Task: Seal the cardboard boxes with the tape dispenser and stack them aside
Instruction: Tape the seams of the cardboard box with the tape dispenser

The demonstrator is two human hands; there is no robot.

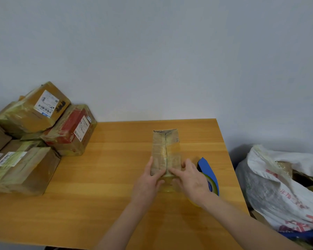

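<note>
Where against grey wall (pixel 152 51), wood table (pixel 98 177) w/ 1 box (pixel 165 150) centre.

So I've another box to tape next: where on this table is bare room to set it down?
Widest free patch: the table's middle, between the stacked boxes at left and the narrow box. The near edge left of the left hand is bare too. Crowded: the left end, and right of that box, where the tape dispenser lies.
</note>
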